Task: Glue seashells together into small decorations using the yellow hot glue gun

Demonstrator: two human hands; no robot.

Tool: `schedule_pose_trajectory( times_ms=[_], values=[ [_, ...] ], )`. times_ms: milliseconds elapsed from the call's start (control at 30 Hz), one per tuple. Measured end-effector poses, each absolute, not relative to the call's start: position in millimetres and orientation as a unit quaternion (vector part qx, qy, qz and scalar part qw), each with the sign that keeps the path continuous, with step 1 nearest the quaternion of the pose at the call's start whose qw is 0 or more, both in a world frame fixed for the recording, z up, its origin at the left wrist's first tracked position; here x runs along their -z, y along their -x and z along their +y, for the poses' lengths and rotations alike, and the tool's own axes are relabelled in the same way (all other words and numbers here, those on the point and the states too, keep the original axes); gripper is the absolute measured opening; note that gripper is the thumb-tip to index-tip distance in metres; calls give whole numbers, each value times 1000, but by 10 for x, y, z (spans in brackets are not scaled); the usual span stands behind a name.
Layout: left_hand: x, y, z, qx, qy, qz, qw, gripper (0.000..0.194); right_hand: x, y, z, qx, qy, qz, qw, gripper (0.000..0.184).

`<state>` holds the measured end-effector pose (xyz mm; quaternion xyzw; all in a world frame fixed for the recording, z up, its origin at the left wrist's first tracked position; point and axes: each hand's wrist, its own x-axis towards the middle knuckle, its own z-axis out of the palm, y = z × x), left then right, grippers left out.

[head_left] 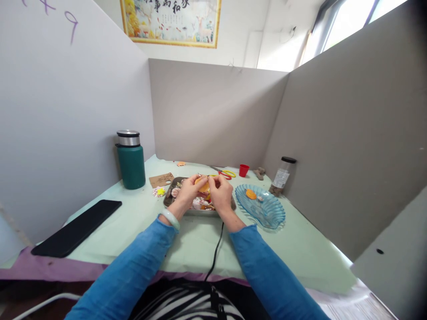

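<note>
Both my hands meet over a metal tray (173, 183) of small shells and trinkets in the middle of the table. My left hand (188, 190) and my right hand (220, 192) are closed in a pinch on one small orange shell-like piece (202, 185) held between them. A pale bangle (170, 218) sits on my left wrist. Right of the tray lies a blue shell-shaped glass dish (267, 212) with an orange piece (251, 194) in it.
A green flask (130, 165) stands at the left, a black phone (77, 227) nearer me. A brown card (161, 179), yellow-handled scissors (227, 174), a red cup (243, 170) and a clear jar (282, 177) lie behind. A black cable (216, 253) runs toward me. Grey partitions wall three sides.
</note>
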<state>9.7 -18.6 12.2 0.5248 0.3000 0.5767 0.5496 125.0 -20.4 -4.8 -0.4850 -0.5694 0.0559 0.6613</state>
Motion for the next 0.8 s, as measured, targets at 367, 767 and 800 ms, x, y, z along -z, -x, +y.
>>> schedule_pose_trajectory(
  times_ms=[367,767,800],
  values=[
    [-141,-72,-197,-582,-564,320,492,42,-3,-1304,-205,-78,466,-595,650,25],
    [-132,-58,-183,-576,-558,326,500,45,-38,-1328,-211,-98,465,-601,643,25],
    [-138,-60,-190,-575,-555,326,505,46,-38,-1328,-212,-99,466,-600,643,24]
  ],
)
